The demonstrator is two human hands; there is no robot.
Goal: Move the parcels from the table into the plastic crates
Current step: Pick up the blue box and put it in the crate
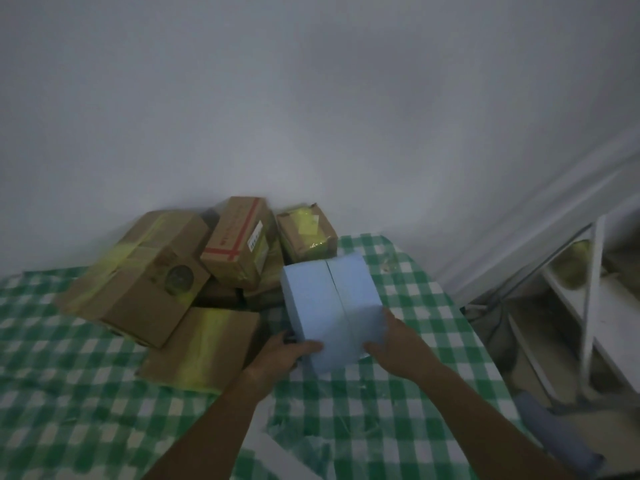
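A pale blue box-shaped parcel is tilted on the green checked table. My left hand grips its near left corner and my right hand grips its near right side. Behind it lies a heap of brown cardboard parcels: a large one with yellow tape, one with red tape, a small one with yellow tape, and a flat one next to my left hand. No plastic crate is in view.
A white wall rises close behind the parcels. Off the table's right edge stands a white frame or rack with a yellowish object on it. A blue-grey roll lies near the table's front right.
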